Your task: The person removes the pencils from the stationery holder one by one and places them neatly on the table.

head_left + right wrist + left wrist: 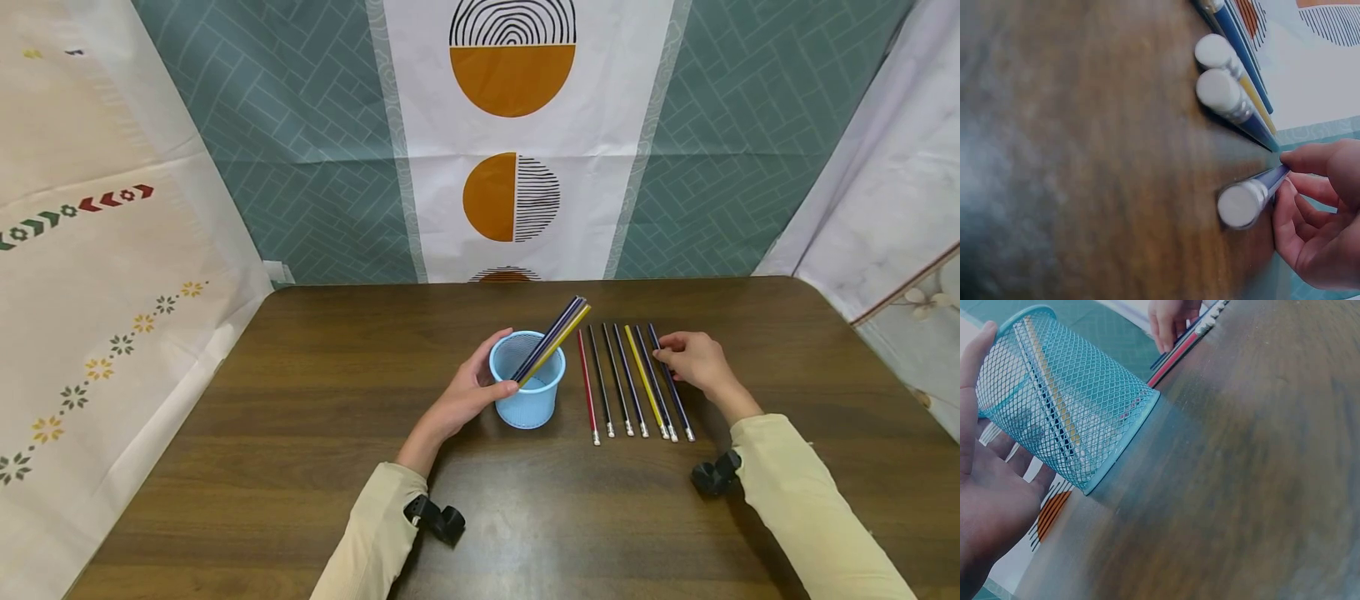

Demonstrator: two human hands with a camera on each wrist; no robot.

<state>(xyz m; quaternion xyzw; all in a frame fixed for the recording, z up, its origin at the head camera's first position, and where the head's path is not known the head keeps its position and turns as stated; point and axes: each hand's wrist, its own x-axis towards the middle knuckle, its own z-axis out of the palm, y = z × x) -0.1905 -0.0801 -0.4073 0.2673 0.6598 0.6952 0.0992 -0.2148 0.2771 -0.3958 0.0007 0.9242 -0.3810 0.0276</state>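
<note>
A light blue mesh pencil cup [527,410] stands on the table, with several dark pencils and a yellow one leaning right inside it. My left hand [467,398] grips the cup from its left side, thumb near the rim; the left wrist view shows the mesh wall [1072,394] beside the palm. Right of the cup, several pencils lie in a row, erasers toward me, from a red pencil [588,387] to a dark blue pencil [681,408] at the right end. My right hand [697,362] pinches that dark blue pencil between thumb and fingers toward its far end.
The brown wooden table [300,433] has its far edge against a hanging patterned cloth [322,167]. Light cloths hang at the left and right. Black camera mounts [435,518] sit on both wrists. A yellow pencil [647,382] lies among the dark ones in the row.
</note>
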